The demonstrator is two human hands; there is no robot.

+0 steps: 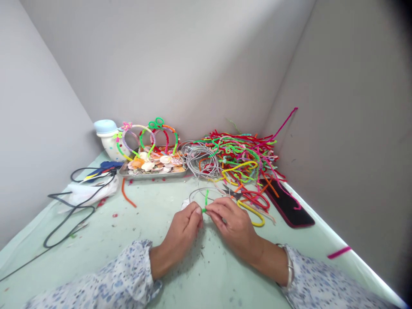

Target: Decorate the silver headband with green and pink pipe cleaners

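1. My left hand (185, 225) and my right hand (233, 225) meet low at the centre of the pale green surface (135, 240), thumbs and fingers nearly touching.
2. Both sets of fingers are pinched narrow on a short, bright green fuzzy pipe cleaner (206, 198). Its free end stands up between my hands.
3. The pipe cleaner meets a thin grey wire hoop (197, 191) lying just beyond my knuckles. I cannot tell whether it is already wound around the wire.
4. I judge the left pinch works best as a firm anchor while the right fingers turn the fuzzy stem snugly, each turn touching its neighbour.
5. Pressing the hoop flat should stop it springing.
6. A yellow pipe cleaner loop (254, 212) lies just beside my right hand, with a tangled heap of multicoloured pipe cleaners (244, 156) behind it; the free green end could snag there.
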